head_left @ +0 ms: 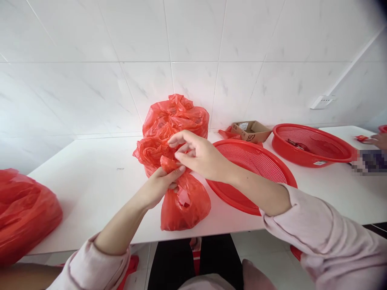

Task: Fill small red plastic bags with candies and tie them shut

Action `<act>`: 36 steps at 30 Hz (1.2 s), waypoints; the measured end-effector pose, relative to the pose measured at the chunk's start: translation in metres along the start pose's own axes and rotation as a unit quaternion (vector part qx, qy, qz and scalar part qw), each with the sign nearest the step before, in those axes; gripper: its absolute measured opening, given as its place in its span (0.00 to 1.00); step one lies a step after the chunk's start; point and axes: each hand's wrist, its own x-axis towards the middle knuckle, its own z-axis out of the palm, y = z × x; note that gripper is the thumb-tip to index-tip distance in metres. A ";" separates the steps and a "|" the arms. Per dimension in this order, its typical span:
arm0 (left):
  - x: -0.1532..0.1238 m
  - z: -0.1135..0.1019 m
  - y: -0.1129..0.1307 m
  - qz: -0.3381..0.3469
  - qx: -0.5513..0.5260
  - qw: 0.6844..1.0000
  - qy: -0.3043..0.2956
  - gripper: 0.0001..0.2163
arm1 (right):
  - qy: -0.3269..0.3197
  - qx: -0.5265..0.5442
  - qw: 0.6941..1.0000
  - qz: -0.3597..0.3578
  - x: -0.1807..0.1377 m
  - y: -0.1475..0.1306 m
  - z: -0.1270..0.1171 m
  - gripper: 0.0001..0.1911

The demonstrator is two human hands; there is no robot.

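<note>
A filled red plastic bag (189,205) stands near the table's front edge, its neck gathered upward. My left hand (165,181) is closed around that neck, thumb across it, with a short twist of plastic sticking out above. Just over it hovers my right hand (202,155), fingers curved and apart, nothing visible between them. Its palm side is partly hidden. Behind both hands, more knotted red plastic bags (177,117) are piled against the wall.
A red perforated basket (284,173) is right of my bag; a second red basket (314,161) holds small items. Between them and the wall sits a cardboard box (252,131). A large red bag (27,213) lies at left. Another person's hand (381,141) shows at far right.
</note>
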 end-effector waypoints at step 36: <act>-0.012 -0.014 -0.023 0.338 0.391 0.853 0.071 0.10 | -0.064 -0.087 0.993 0.056 -0.056 0.039 -0.001 0.11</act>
